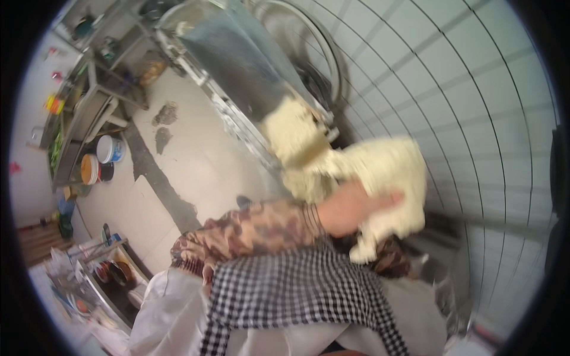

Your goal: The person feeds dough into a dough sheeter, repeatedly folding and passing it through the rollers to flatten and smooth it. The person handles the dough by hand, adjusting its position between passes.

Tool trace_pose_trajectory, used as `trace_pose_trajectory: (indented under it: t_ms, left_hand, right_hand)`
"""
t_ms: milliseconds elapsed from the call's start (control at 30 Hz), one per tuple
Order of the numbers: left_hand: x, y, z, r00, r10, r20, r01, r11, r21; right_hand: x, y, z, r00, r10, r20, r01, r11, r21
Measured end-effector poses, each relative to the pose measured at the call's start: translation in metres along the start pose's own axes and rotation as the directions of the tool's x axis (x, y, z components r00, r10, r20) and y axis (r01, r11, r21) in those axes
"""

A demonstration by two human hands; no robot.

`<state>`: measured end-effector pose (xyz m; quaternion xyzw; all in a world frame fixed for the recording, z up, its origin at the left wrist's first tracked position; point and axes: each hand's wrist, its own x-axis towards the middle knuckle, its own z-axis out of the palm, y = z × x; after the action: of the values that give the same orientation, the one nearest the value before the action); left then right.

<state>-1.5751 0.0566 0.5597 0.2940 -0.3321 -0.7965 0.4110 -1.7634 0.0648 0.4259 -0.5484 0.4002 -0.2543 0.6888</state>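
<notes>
A thick, ragged mass of pale dough hangs in front of me, with my left hand gripping its near edge, thumb laid over it. My left arm wears a camouflage sleeve. More dough lies at the near end of a long metal trough and appears joined to the held mass by a torn strip. Below the held dough a camouflage sleeve shows on the right side; my right hand is hidden, apparently behind the dough. Motion blurs the hand and dough.
Flour or dough residue coats the trough's rim. A large pale wheel or ring stands behind it by the tiled wall. Buckets and a metal shelf are at left; an open-topped box or drawer with containers is lower left.
</notes>
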Motion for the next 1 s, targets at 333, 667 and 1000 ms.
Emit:
trace_pose_trajectory:
  t_ms: [333,667,1000]
  left_hand:
    - [-0.002,-0.003,0.035,0.816,-0.133,0.563,-0.063,0.947,0.315]
    - [-0.034,0.071,0.061,0.597,0.260,0.759,-0.576,0.797,0.180]
    - [-0.044,0.128,0.020,0.482,0.726,0.492,-0.865,0.302,0.402]
  right_hand:
    - [-0.035,-0.019,-0.012,0.984,0.048,-0.174,-0.010,0.977,0.213]
    - [0.019,-0.071,-0.015,0.969,-0.043,-0.245,0.100,0.969,0.227]
    - [0.166,-0.122,0.007,0.969,-0.182,-0.168,0.239,0.868,0.436]
